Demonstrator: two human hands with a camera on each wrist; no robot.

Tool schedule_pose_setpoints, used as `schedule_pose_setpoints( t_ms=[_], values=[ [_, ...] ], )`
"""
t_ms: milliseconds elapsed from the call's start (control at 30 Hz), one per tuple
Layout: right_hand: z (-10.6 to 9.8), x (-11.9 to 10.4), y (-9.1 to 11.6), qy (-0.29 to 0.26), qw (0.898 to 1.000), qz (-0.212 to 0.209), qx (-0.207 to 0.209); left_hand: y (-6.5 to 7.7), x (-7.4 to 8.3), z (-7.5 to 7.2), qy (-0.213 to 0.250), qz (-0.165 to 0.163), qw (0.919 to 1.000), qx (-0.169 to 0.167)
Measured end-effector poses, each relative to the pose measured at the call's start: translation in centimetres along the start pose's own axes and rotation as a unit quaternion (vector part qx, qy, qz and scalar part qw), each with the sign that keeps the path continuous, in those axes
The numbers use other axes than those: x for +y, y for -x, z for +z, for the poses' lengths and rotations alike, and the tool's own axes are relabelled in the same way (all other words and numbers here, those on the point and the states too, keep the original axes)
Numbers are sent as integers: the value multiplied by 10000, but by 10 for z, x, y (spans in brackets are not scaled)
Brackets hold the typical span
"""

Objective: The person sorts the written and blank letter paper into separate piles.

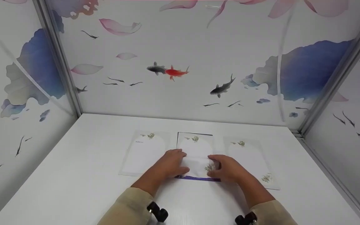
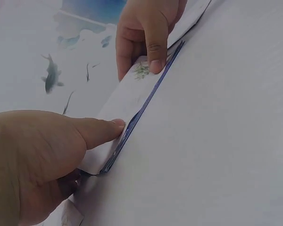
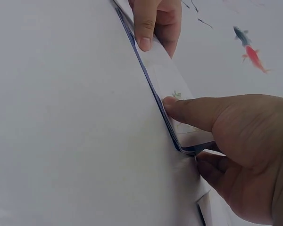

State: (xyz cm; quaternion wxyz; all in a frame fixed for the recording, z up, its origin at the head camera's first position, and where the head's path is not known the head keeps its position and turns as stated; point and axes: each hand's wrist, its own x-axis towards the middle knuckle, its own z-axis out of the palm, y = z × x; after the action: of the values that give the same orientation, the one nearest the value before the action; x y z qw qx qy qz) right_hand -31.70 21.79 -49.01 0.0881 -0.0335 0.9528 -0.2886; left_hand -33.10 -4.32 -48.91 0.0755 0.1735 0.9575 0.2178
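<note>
A white sheet of letter paper [image 1: 196,149] with small plant prints lies in the middle of the table, over a dark blue layer [image 1: 198,178] that shows along its near edge and far corner. My left hand [image 1: 172,164] grips its left side, the thumb [image 2: 111,129] on top near the blue edge. On the opposite side my right hand [image 1: 230,168] holds it likewise, thumb [image 3: 184,107] above and fingers curled at the side edge. A crease crosses the sheet between the hands. Several thin layers show at the near corner in the right wrist view.
To the left lies a similar printed sheet [image 1: 144,156] with a small line of text; to the right, another sheet [image 1: 245,159] with a plant print at its near corner. White panels with painted fish [image 1: 176,72] and petals enclose the white table [image 1: 83,150].
</note>
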Motion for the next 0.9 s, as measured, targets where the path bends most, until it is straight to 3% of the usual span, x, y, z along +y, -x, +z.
schedule_pose_setpoints(
  t_ms=[267,533,767,900],
  values=[
    [-1,-4,-1,-80,9996,175,223,-3,-1,3,187,-176,9987,438],
    [-2,-9,1,-358,9983,297,348,-3,4,1,460,-568,9965,416],
    [-5,-9,0,-483,9972,156,542,-4,2,3,675,-561,9945,564],
    [-6,-10,1,-769,9944,344,642,-6,4,2,774,-610,9931,631]
  ],
)
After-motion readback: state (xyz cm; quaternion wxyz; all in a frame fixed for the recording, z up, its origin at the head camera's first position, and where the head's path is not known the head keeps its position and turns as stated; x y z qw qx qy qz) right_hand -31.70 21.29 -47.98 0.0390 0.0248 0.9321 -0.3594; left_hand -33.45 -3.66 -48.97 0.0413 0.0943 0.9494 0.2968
